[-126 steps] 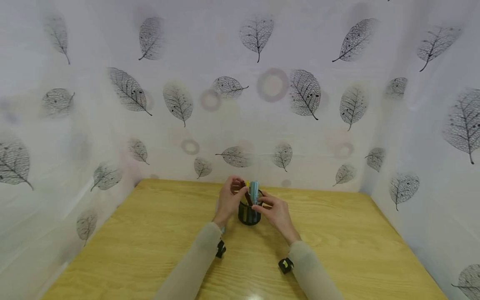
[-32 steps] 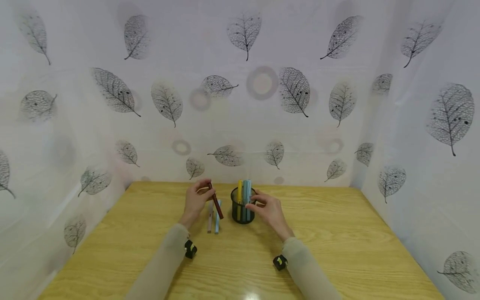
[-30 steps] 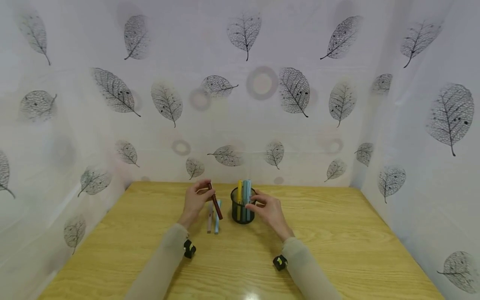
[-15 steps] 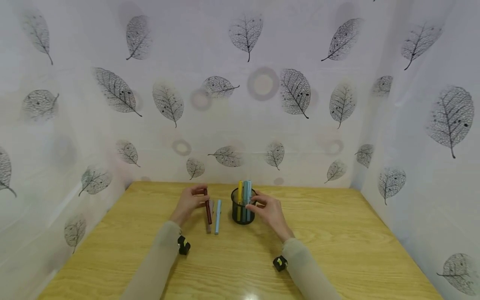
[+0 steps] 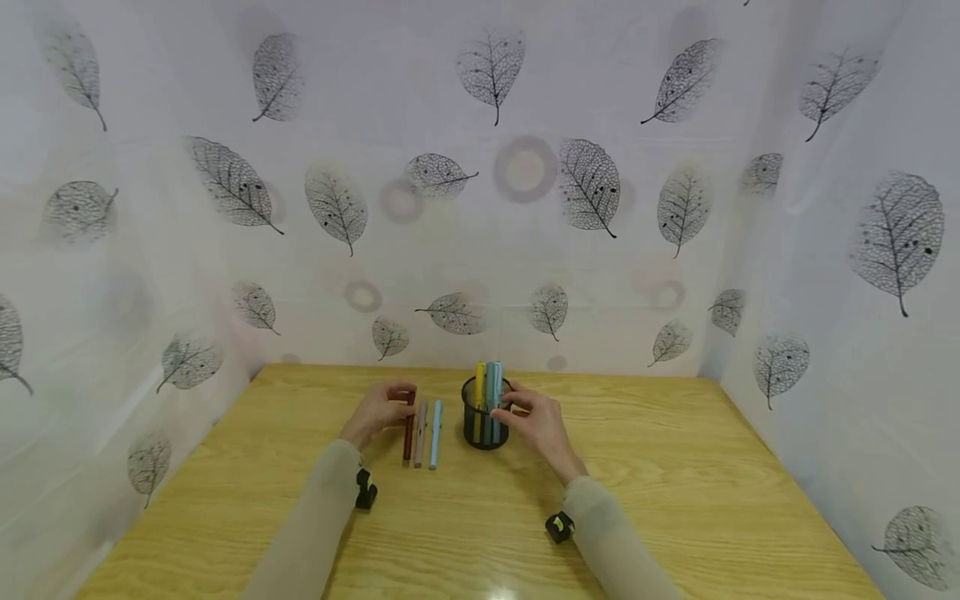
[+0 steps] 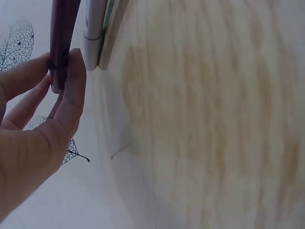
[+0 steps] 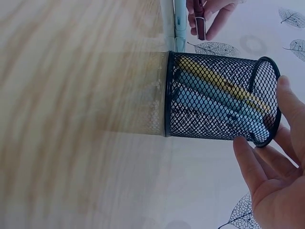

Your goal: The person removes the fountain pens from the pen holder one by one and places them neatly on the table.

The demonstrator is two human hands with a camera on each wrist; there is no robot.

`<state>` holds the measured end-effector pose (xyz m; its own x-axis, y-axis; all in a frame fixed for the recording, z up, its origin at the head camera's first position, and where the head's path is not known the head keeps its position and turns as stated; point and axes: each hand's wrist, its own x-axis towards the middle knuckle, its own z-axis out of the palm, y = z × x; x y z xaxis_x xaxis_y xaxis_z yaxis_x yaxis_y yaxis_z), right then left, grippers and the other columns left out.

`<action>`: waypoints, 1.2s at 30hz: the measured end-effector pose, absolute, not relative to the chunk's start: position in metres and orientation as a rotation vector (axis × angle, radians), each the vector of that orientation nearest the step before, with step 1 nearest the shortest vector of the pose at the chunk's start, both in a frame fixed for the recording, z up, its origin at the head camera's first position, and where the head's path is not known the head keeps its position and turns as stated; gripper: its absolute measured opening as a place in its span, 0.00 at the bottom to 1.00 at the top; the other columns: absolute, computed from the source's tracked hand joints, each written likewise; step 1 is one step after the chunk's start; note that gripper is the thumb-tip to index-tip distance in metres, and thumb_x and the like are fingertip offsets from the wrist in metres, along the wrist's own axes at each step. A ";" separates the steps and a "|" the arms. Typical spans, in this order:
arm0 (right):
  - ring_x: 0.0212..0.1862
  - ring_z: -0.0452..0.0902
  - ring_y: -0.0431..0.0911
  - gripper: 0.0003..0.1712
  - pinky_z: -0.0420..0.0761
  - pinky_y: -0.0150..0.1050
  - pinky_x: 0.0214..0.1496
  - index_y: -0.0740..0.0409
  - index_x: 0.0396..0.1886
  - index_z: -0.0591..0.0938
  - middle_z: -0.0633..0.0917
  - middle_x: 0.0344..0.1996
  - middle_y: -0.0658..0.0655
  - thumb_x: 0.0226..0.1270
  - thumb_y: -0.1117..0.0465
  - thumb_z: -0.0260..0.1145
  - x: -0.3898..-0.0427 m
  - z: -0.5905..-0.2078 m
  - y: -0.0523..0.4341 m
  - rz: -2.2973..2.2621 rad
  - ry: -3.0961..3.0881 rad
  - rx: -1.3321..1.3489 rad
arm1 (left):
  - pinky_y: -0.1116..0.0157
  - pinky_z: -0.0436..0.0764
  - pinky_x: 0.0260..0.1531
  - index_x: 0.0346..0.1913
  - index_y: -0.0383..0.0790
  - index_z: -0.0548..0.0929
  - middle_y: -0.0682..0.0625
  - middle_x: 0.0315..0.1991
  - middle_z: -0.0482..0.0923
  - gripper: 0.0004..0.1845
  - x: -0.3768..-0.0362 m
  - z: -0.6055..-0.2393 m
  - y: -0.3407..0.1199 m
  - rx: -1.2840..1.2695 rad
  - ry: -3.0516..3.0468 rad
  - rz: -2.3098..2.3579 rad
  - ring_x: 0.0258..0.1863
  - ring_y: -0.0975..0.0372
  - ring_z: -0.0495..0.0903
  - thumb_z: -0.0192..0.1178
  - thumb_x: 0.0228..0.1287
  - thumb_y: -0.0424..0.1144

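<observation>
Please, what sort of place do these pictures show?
Probably a screened tabletop work area: there is a wood-grain table, leaf-printed sheeting on three sides, and a mesh cup of pens.

Head view: we look forward and down over the bench [image 5: 487, 517] towards leaf-print sheeting [image 5: 637, 283]; widest, farthest. Left wrist: we sit close to the left hand [image 6: 33, 152], picture turned sideways, bench at right. Right wrist: near the right hand [image 7: 281, 191], also sideways, bench at left. Both wrist views share the dark red pen [image 6: 63, 33]; head and right wrist, the mesh pen cup [image 7: 200, 121].
</observation>
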<state>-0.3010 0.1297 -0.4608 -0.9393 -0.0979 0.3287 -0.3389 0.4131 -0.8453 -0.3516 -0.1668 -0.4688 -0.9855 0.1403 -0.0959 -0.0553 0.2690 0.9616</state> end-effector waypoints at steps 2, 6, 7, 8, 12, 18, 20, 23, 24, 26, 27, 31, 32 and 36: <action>0.59 0.79 0.53 0.16 0.84 0.39 0.51 0.57 0.43 0.88 0.76 0.65 0.58 0.56 0.56 0.76 -0.301 -0.461 0.130 1.540 -2.443 0.380 | 0.58 0.84 0.48 0.67 0.29 0.69 0.29 0.65 0.69 0.26 -0.352 -0.470 -0.167 0.089 2.377 1.774 0.55 0.46 0.79 0.57 0.65 0.23; 0.59 0.79 0.54 0.16 0.84 0.39 0.51 0.57 0.43 0.88 0.76 0.65 0.58 0.56 0.56 0.76 -0.301 -0.461 0.130 1.541 -2.445 0.378 | 0.57 0.83 0.50 0.65 0.28 0.72 0.30 0.63 0.71 0.25 -0.355 -0.471 -0.168 0.080 2.442 1.688 0.56 0.46 0.78 0.59 0.63 0.23; 0.59 0.79 0.54 0.16 0.84 0.39 0.51 0.57 0.43 0.88 0.76 0.65 0.58 0.56 0.56 0.76 -0.301 -0.461 0.130 1.541 -2.445 0.377 | 0.57 0.83 0.51 0.64 0.28 0.73 0.30 0.62 0.72 0.25 -0.355 -0.471 -0.168 0.078 2.459 1.663 0.57 0.46 0.77 0.60 0.62 0.23; 0.59 0.79 0.54 0.16 0.84 0.39 0.51 0.57 0.43 0.88 0.76 0.65 0.58 0.56 0.56 0.76 -0.301 -0.460 0.130 1.542 -2.447 0.375 | 0.57 0.82 0.52 0.63 0.27 0.74 0.30 0.61 0.73 0.25 -0.356 -0.471 -0.168 0.080 2.478 1.636 0.57 0.46 0.77 0.61 0.62 0.23; 0.60 0.79 0.53 0.16 0.84 0.39 0.52 0.57 0.43 0.88 0.76 0.66 0.59 0.56 0.56 0.76 -0.300 -0.460 0.129 1.554 -2.454 0.365 | 0.56 0.83 0.51 0.60 0.26 0.75 0.31 0.59 0.75 0.25 -0.356 -0.472 -0.169 0.070 2.492 1.591 0.56 0.46 0.77 0.62 0.58 0.21; 0.61 0.78 0.53 0.16 0.84 0.40 0.52 0.57 0.44 0.88 0.75 0.66 0.59 0.57 0.57 0.75 -0.299 -0.460 0.130 1.568 -2.457 0.359 | 0.59 0.85 0.43 0.60 0.25 0.75 0.29 0.58 0.75 0.25 -0.357 -0.472 -0.168 0.054 2.458 1.601 0.49 0.48 0.80 0.61 0.56 0.18; 0.60 0.78 0.54 0.16 0.84 0.40 0.52 0.58 0.44 0.87 0.75 0.66 0.60 0.57 0.57 0.75 -0.298 -0.458 0.130 1.575 -2.458 0.359 | 0.59 0.85 0.43 0.60 0.26 0.76 0.30 0.57 0.76 0.25 -0.357 -0.472 -0.168 0.056 2.465 1.582 0.48 0.49 0.80 0.61 0.56 0.19; 0.60 0.79 0.55 0.17 0.84 0.40 0.52 0.59 0.45 0.87 0.74 0.67 0.61 0.57 0.58 0.75 -0.297 -0.456 0.130 1.584 -2.457 0.357 | 0.59 0.85 0.44 0.60 0.27 0.76 0.31 0.56 0.76 0.25 -0.358 -0.473 -0.169 0.060 2.451 1.581 0.47 0.50 0.81 0.62 0.57 0.20; 0.59 0.79 0.56 0.17 0.84 0.41 0.51 0.59 0.45 0.87 0.74 0.67 0.62 0.57 0.58 0.75 -0.297 -0.455 0.130 1.583 -2.456 0.360 | 0.59 0.85 0.44 0.60 0.27 0.76 0.31 0.57 0.76 0.25 -0.357 -0.473 -0.169 0.070 2.443 1.582 0.47 0.49 0.81 0.62 0.57 0.20; 0.60 0.79 0.55 0.17 0.84 0.41 0.51 0.59 0.45 0.87 0.74 0.67 0.61 0.56 0.57 0.76 -0.298 -0.456 0.130 1.579 -2.454 0.362 | 0.59 0.85 0.45 0.60 0.27 0.75 0.31 0.57 0.75 0.25 -0.357 -0.473 -0.170 0.091 2.438 1.578 0.48 0.49 0.81 0.62 0.58 0.21; 0.60 0.79 0.55 0.17 0.84 0.40 0.51 0.59 0.45 0.87 0.74 0.67 0.60 0.56 0.57 0.76 -0.299 -0.457 0.130 1.578 -2.457 0.364 | 0.59 0.85 0.45 0.60 0.26 0.75 0.30 0.57 0.75 0.25 -0.357 -0.473 -0.171 0.105 2.438 1.572 0.48 0.49 0.81 0.62 0.58 0.21; 0.61 0.77 0.55 0.18 0.84 0.40 0.51 0.58 0.45 0.87 0.74 0.67 0.60 0.57 0.56 0.75 -0.301 -0.460 0.129 1.568 -2.464 0.384 | 0.61 0.84 0.44 0.59 0.26 0.76 0.32 0.55 0.77 0.23 -0.357 -0.473 -0.176 0.134 2.456 1.525 0.45 0.52 0.81 0.62 0.59 0.22; 0.62 0.77 0.54 0.18 0.84 0.39 0.51 0.58 0.45 0.87 0.74 0.67 0.60 0.57 0.55 0.75 -0.301 -0.460 0.129 1.568 -2.465 0.383 | 0.61 0.84 0.44 0.59 0.26 0.76 0.32 0.54 0.77 0.23 -0.357 -0.473 -0.177 0.140 2.457 1.513 0.45 0.52 0.81 0.62 0.60 0.22; 0.61 0.78 0.54 0.17 0.84 0.39 0.51 0.58 0.45 0.87 0.74 0.67 0.61 0.57 0.56 0.75 -0.300 -0.459 0.129 1.561 -2.458 0.370 | 0.60 0.84 0.45 0.60 0.26 0.76 0.32 0.54 0.77 0.23 -0.358 -0.472 -0.179 0.166 2.452 1.504 0.46 0.52 0.81 0.62 0.61 0.23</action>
